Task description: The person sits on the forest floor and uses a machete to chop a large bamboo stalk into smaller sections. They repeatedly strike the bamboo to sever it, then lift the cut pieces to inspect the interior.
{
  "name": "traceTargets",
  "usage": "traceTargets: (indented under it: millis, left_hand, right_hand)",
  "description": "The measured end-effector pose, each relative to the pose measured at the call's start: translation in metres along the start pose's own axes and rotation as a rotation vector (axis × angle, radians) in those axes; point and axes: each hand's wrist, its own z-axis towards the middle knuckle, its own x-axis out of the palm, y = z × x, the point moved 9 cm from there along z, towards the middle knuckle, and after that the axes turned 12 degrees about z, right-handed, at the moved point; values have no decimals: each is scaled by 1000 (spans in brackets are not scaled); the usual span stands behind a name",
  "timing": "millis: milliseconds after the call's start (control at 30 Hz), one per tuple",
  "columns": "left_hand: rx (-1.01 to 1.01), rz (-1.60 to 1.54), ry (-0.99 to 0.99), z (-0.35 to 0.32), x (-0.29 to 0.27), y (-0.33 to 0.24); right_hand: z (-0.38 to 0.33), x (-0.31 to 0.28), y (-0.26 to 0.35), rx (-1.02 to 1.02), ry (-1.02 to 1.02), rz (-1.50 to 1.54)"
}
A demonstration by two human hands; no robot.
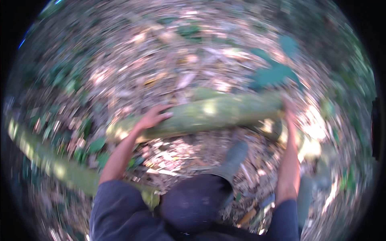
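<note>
A thick green log (213,112) lies crosswise in front of me, its surface mossy-looking and blurred by motion. My left hand (156,117) grips it toward its left end, with the fingers over the upper side and the thumb along it. At the right end, my right hand (288,110) is pressed against the log's cut end; its fingers are smeared and partly hidden. Both arms reach forward, spread wide around my dark-clad knee (193,203).
Another long green log (60,170) stretches along the lower left. A shorter log piece (273,130) lies beneath the right end of the held one. My grey-green boot (236,156) stands on leaf litter. Large green leaves (273,74) are beyond, at the right.
</note>
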Motion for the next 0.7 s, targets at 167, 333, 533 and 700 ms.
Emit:
traceTargets:
  millis: [167,333,533,700]
  left_hand:
    - [-916,789,-759,-240,-132,169]
    - [-1403,128,-830,-377,-105,330]
    - [-1176,356,-655,-349,-162,391]
    - [-1114,-42,-729,-246,-129,403]
  right_hand:
    - [-142,110,154,148,-226,379]
    - [-133,127,136,247,-90,625]
    - [-133,117,98,339,-333,624]
    - [-146,95,93,283,-377,826]
